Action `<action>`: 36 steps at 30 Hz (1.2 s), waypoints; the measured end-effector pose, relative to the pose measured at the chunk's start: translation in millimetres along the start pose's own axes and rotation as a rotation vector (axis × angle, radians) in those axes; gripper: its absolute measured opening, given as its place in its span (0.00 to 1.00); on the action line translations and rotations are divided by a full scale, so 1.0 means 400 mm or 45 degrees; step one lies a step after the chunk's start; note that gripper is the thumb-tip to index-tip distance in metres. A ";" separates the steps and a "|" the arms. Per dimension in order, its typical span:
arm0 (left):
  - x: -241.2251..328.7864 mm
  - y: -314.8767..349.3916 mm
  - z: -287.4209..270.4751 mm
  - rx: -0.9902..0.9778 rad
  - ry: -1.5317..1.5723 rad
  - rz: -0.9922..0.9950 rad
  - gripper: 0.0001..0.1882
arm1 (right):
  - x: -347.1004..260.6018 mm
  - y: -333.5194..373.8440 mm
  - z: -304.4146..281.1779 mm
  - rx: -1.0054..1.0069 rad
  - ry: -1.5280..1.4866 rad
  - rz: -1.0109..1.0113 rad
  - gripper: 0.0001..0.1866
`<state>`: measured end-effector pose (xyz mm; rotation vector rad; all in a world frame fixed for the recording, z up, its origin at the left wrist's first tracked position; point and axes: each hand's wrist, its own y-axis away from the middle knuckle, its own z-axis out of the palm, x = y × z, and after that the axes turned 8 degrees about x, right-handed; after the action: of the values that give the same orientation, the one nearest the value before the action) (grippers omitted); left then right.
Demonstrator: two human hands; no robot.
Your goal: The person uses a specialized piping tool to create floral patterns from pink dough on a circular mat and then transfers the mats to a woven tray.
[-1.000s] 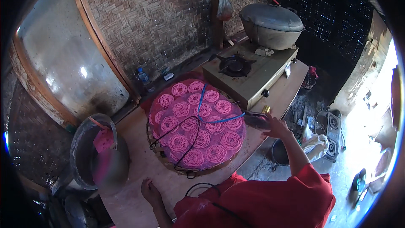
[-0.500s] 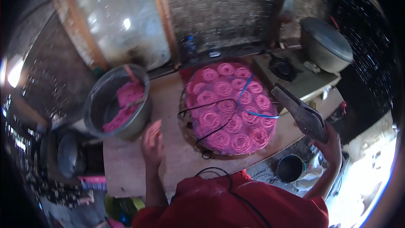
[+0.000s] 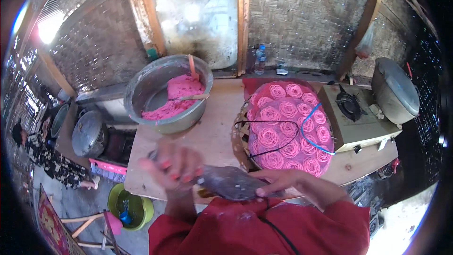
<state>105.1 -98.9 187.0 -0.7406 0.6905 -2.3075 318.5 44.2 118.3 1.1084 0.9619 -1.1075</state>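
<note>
A long dark two-part tool [image 3: 231,184], apparently a hand press for dough, lies crosswise close to my red shirt. My right hand [image 3: 288,182] grips its right end, thumb on top. My left hand [image 3: 174,165], blurred by motion, curls its fingers over the left end; a dark tip shows past it. Round nests of pink dough strands [image 3: 289,109] cover a tray [image 3: 241,144] on the table, right of centre. A black cord [image 3: 271,122] and a blue strap [image 3: 304,125] lie across them. Beyond my left hand, a big grey pot [image 3: 200,111] holds pink dough [image 3: 174,101] with wooden-handled utensils.
At the right stand a stove [image 3: 361,127] and a large lidded pot [image 3: 394,89]. A water bottle [image 3: 260,60] is by the wall. Left of the table [image 3: 146,165] are another lidded pot [image 3: 88,134], a green tub [image 3: 141,208] and a person in patterned clothes [image 3: 54,158].
My right hand has brought the tool from the far right side to in front of my body. My left hand, earlier empty, now closes over its other end. The view has shifted left.
</note>
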 end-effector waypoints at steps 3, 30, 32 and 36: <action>0.095 0.024 0.021 0.138 -0.235 0.346 0.24 | -0.108 -0.038 -0.104 0.036 0.606 -0.203 0.29; 0.040 0.065 -0.261 0.991 -1.882 0.360 0.14 | 0.098 -0.627 -1.315 0.786 1.698 1.048 0.20; 0.044 0.054 -0.245 0.931 -1.830 0.337 0.13 | 0.108 -0.630 -1.332 0.836 1.722 1.000 0.19; 0.071 0.068 -0.266 0.827 -1.633 0.384 0.14 | 0.103 -0.621 -1.376 0.978 1.765 0.883 0.18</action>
<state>28.4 -106.4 104.0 -1.3809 -0.4794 -1.2105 58.4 555.7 -73.6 2.7259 0.9667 0.0761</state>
